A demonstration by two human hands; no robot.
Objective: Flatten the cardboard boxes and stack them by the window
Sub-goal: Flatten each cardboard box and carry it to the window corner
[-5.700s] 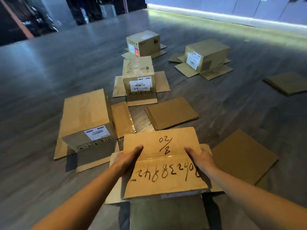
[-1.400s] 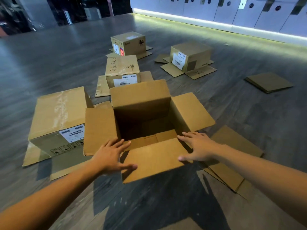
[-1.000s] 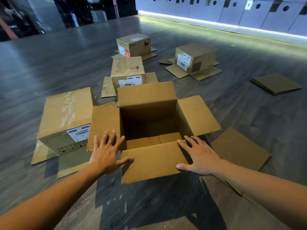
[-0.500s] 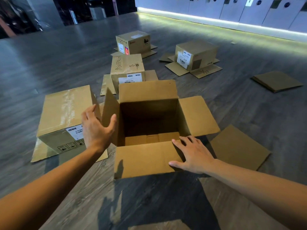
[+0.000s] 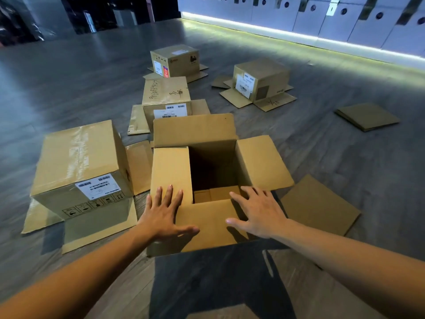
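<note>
An open brown cardboard box (image 5: 213,162) stands on the floor right in front of me, its top flaps spread. My left hand (image 5: 164,214) lies flat, fingers apart, on the left flap, which is folded over the opening. My right hand (image 5: 256,211) rests flat with spread fingers where the near flap meets the right flap. Neither hand grips anything. Inside, the bottom flaps show at the near edge.
Several upside-down boxes stand around: a large one (image 5: 80,166) at my left, one (image 5: 166,97) behind the open box, two farther back (image 5: 176,59) (image 5: 262,79). Flattened cardboard lies at my right (image 5: 319,204) and far right (image 5: 368,116). A lit wall of lockers (image 5: 322,21) runs along the back.
The box was turned from bottom-up to open side up. In the last half second my left hand pushed the left flap from upright down over the opening. My right hand stayed on the near flap.
</note>
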